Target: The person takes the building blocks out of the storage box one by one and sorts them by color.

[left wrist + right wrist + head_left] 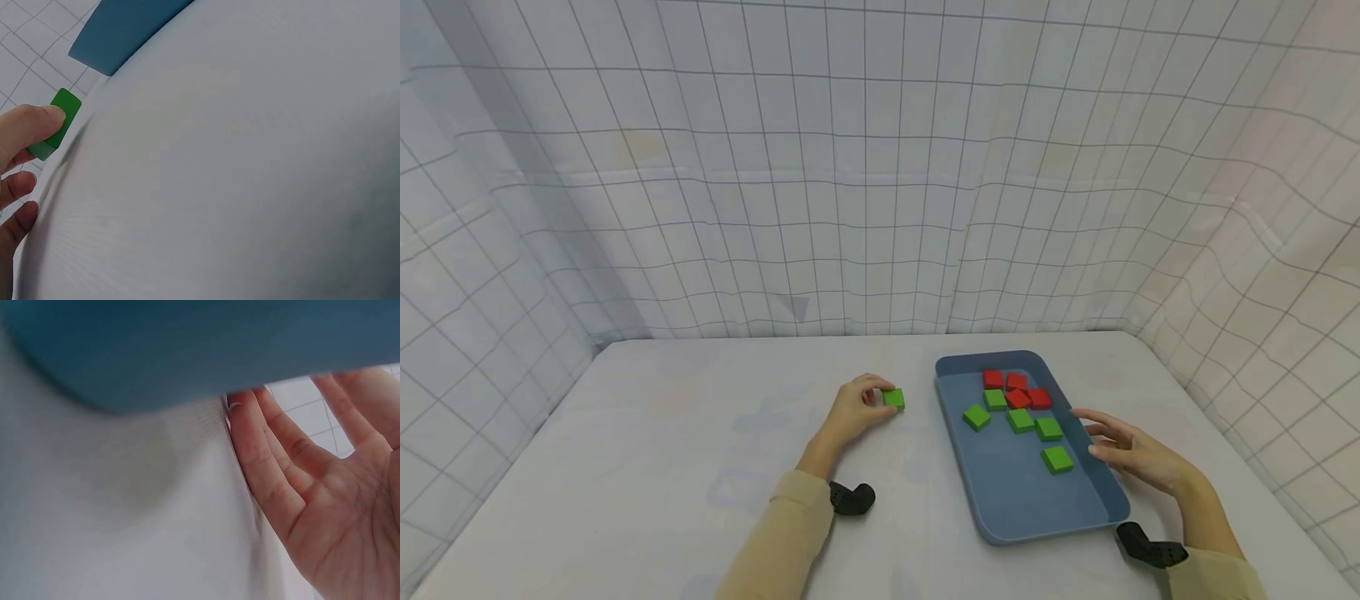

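My left hand pinches a small green block between thumb and fingers, to the left of the blue tray. In the left wrist view the thumb lies across the face of that green block, with the other fingers curved below. At the tray's right side is my right hand, its fingers extended and relaxed along the rim. The right wrist view shows its palm, with fingertips partly hidden behind the tray wall. Several green blocks and several red blocks lie inside the tray.
A white table extends under everything. White cloth with a dark grid hangs behind it and along both sides. Black wrist cameras are strapped to both forearms.
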`<state>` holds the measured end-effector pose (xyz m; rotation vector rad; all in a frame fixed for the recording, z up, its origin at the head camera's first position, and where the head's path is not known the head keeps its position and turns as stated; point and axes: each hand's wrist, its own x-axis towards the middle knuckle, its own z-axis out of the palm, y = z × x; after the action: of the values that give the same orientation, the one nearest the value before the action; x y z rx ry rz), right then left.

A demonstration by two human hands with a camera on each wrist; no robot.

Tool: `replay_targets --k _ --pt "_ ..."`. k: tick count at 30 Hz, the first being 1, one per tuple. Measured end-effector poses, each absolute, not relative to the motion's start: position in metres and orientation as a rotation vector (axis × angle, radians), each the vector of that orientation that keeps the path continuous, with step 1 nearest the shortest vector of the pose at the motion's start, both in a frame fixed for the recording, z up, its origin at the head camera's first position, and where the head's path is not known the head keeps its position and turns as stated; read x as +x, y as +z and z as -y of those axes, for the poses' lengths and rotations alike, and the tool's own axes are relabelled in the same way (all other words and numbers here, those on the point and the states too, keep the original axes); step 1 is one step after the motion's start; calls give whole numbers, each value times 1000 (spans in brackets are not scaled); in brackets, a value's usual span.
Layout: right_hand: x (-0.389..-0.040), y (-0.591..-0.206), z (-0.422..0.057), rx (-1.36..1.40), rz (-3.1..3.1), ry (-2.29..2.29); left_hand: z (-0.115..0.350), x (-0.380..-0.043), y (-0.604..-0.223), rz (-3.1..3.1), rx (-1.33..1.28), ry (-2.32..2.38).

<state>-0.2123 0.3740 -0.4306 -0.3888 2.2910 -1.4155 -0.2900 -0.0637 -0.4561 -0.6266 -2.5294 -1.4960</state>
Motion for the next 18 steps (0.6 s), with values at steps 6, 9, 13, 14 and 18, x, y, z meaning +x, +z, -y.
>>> replay_targets --k 6,9,13,14,18 --pt "-211 -430 -375 -396 -2298 -1407 61 -295 -458 2520 -668 -1482" --pt "-211 -429 -374 -391 -2295 -1409 59 -298 -459 2498 -720 -1468" --pt "-211 -429 -374 -384 -2290 -1414 56 -298 -459 2495 -757 -1462" --pt "-211 -429 -373 -383 -2289 -1417 55 -298 -458 2499 -758 -1465" --pt "-212 -430 -372 -385 -2274 -1434 51 -298 -459 2521 -757 -1471"
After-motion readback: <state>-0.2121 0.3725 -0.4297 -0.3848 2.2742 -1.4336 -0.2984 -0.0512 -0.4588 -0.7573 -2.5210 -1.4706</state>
